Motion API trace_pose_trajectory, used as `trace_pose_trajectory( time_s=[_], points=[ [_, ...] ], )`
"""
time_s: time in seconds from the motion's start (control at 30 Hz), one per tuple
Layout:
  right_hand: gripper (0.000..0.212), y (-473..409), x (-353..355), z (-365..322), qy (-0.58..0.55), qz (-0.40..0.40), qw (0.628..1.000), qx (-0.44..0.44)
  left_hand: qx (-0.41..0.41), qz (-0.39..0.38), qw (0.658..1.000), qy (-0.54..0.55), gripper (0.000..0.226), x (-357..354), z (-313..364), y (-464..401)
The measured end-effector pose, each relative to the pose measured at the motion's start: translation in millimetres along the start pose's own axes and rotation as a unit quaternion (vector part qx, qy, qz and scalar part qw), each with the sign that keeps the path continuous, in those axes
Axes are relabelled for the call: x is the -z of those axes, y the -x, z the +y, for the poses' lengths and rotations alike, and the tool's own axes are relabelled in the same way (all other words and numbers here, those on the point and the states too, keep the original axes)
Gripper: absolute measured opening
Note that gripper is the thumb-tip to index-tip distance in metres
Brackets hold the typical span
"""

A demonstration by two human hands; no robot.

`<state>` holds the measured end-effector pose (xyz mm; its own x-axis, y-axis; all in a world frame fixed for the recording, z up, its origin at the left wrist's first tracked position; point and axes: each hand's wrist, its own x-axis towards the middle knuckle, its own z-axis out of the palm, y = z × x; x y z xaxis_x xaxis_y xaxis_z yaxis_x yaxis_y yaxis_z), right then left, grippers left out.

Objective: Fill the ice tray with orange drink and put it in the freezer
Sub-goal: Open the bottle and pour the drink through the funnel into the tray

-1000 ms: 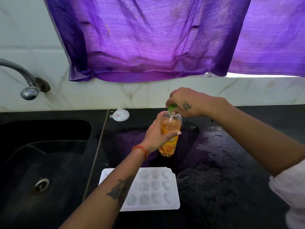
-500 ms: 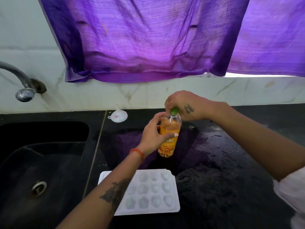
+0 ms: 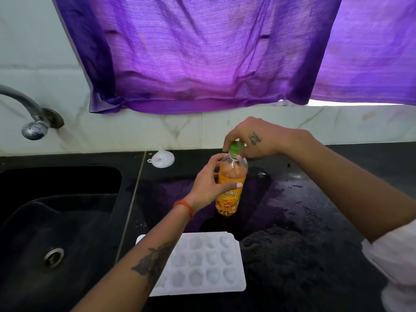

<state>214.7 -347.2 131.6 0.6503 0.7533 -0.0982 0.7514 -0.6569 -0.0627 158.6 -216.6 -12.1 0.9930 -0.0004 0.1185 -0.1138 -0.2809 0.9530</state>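
Head view: uncapping the orange drink bottle [image 3: 229, 188].
Left hand [image 3: 208, 185] grips its body; right hand [image 3: 249, 140] pinches the green cap [image 3: 235, 147] — keep it upright, twist gently.

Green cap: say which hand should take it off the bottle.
Right. Its fingers already pinch the green cap, while the left hand grips the upright bottle, steadying it.

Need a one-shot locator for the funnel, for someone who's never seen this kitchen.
Start at the black sink on the left, then follow the seam along its right edge back to the marble wall. The funnel sits there on the counter, spout up. It is small, white and translucent, with a tiny label, far behind the white ice tray.
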Motion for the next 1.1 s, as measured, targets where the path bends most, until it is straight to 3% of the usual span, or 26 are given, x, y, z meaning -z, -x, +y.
trace_pose_trajectory(
  time_s=[0.1,0.17,0.3,0.47,0.57,0.67,0.8,0.93,1.03,1.1],
  points=[
    [0.063,3.6,1.3,3.5,-0.031,-0.011,0.999,-0.023,0.009,-0.032,0.999,-0.001,0.079,2.5,0.0,-0.6],
    [0.055,2.9,-2.8,4.4,-0.016,0.011,0.999,-0.036,0.02,-0.033,0.999,0.008,0.088,0.8,-2.5,2.7],
    [0.028,3.9,0.6,-0.4,0.018,0.027,0.999,-0.003,0.014,-0.022,1.0,0.002,0.073,-4.1,-6.7,5.6],
    [0.029,16.7,24.0,3.9,-0.035,0.085,0.996,0.014,0.044,-0.081,0.996,-0.018,0.073,8.6,-1.4,-2.4],
    [0.034,43.4,14.9,16.4,-0.122,0.168,0.978,-0.021,0.027,-0.035,0.999,-0.012,0.077,5.1,-4.9,8.1],
    [0.033,74.6,-41.6,28.4,-0.216,0.238,0.942,-0.095,0.021,0.035,0.999,-0.028,0.073,-2.4,-20.9,28.4],
    [0.034,95.8,-160.1,19.2,-0.278,0.168,0.919,-0.223,0.043,0.038,0.988,-0.145,0.066,-6.5,-50.3,53.7],
    [0.036,102.9,-225.8,-1.0,-0.239,0.087,0.932,-0.259,0.048,0.03,0.947,-0.315,0.061,1.5,-73.6,68.5],
    [0.044,101.5,-233.4,-3.7,-0.206,0.048,0.944,-0.253,0.14,-0.052,0.902,-0.406,0.059,13.7,-86.5,70.0],
    [0.048,99.2,-226.8,-5.1,-0.179,0.029,0.952,-0.246,0.19,-0.127,0.884,-0.407,0.054,22.7,-90.3,68.9]
  ],
)
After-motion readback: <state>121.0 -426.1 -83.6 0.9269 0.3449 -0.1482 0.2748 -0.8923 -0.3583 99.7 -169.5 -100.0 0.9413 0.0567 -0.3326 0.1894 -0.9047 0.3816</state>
